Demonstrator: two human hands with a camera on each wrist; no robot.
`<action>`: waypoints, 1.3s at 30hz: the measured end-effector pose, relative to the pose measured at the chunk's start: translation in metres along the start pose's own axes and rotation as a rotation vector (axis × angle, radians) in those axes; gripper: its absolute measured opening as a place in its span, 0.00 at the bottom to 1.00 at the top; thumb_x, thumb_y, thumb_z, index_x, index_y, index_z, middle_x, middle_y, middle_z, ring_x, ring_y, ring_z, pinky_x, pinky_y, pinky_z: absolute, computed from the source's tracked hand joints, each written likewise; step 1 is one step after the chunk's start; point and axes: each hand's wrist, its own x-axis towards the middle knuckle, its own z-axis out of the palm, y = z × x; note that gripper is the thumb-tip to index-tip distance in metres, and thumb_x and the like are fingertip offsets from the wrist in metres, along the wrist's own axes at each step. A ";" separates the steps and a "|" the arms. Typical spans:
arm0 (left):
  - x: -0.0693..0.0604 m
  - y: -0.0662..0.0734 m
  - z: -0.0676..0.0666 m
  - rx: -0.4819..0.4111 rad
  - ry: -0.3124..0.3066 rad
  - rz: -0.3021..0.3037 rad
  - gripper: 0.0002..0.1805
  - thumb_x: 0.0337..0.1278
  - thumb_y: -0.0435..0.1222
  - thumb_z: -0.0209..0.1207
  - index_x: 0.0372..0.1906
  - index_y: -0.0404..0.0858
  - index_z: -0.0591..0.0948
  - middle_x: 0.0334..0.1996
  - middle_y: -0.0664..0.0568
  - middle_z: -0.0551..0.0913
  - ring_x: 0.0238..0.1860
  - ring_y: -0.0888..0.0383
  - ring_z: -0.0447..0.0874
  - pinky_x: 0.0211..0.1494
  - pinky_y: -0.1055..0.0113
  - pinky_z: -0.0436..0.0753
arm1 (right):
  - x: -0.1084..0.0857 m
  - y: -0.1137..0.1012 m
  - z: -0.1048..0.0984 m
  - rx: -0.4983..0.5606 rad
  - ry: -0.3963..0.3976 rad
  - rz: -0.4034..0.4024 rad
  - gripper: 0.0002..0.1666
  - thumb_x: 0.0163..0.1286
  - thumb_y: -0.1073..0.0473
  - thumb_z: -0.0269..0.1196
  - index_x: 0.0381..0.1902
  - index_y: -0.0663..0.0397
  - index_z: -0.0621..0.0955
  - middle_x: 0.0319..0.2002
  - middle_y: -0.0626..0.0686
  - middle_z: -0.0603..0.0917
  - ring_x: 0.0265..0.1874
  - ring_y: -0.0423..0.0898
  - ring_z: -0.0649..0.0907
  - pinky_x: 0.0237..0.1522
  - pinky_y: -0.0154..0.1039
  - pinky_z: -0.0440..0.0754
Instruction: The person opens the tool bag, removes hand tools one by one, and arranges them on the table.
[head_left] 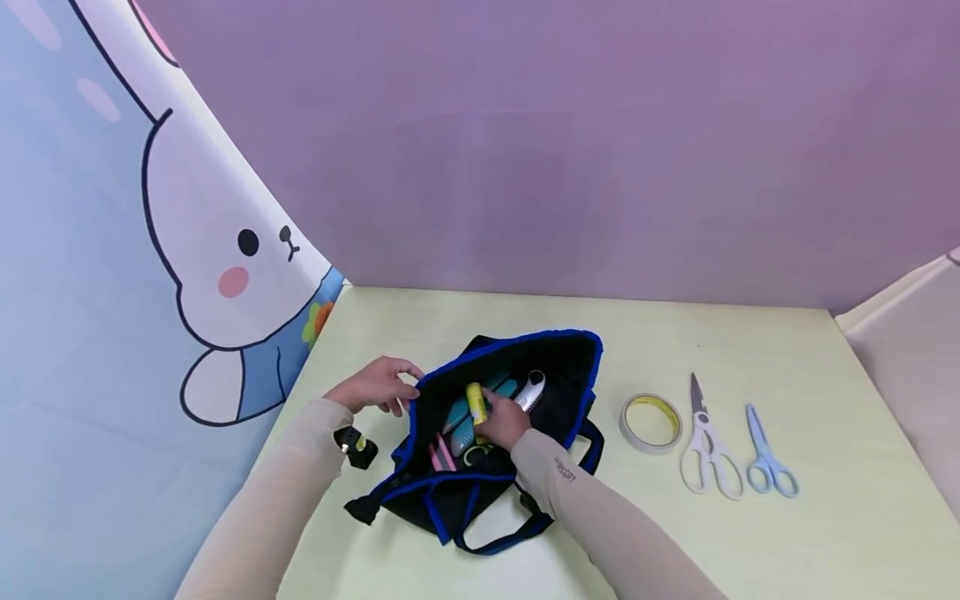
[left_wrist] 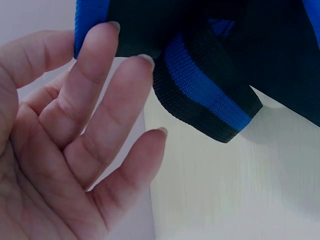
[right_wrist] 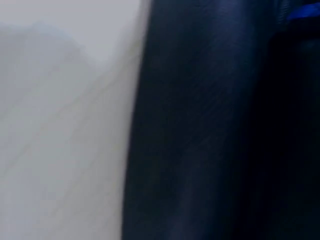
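Observation:
A black bag with blue trim lies with its mouth spread on the table. My left hand pinches the bag's left rim; in the left wrist view, the thumb and a finger meet at the blue edging while the other fingers are spread. Inside the bag, my right hand holds a yellow glue stick standing nearly upright. Around it lie teal objects, a pink item and a white-and-dark tool. The right wrist view shows only pale sleeve and dark fabric; the hand is hidden there.
Right of the bag lie a roll of tape, white-handled scissors and light-blue scissors. Bag straps loop out in front and at the right. A purple wall stands behind the pale table.

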 end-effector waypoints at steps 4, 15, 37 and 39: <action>0.001 0.000 0.000 -0.007 0.000 -0.008 0.17 0.61 0.33 0.57 0.53 0.31 0.76 0.24 0.48 0.83 0.23 0.55 0.83 0.30 0.63 0.81 | 0.001 0.004 0.001 0.015 -0.010 -0.017 0.46 0.45 0.65 0.72 0.64 0.68 0.70 0.24 0.51 0.79 0.25 0.45 0.77 0.36 0.41 0.78; 0.006 -0.001 0.003 -0.005 -0.001 0.006 0.16 0.61 0.33 0.57 0.52 0.31 0.77 0.25 0.44 0.84 0.21 0.55 0.82 0.30 0.60 0.82 | 0.002 0.019 -0.019 0.347 -0.199 0.022 0.38 0.49 0.73 0.63 0.62 0.73 0.71 0.30 0.52 0.80 0.25 0.40 0.76 0.28 0.31 0.77; 0.000 -0.005 -0.007 -0.005 -0.002 0.019 0.16 0.62 0.31 0.57 0.53 0.29 0.76 0.23 0.51 0.82 0.22 0.55 0.82 0.37 0.55 0.83 | -0.041 0.036 -0.085 0.941 -0.473 0.067 0.40 0.68 0.71 0.50 0.75 0.64 0.48 0.64 0.69 0.61 0.40 0.43 0.79 0.39 0.31 0.81; 0.000 -0.006 -0.008 -0.003 -0.001 0.016 0.16 0.62 0.31 0.57 0.53 0.29 0.76 0.23 0.50 0.82 0.22 0.54 0.82 0.37 0.56 0.83 | -0.045 0.040 -0.087 0.967 -0.448 0.059 0.41 0.68 0.71 0.50 0.75 0.62 0.47 0.63 0.69 0.63 0.38 0.42 0.79 0.38 0.30 0.81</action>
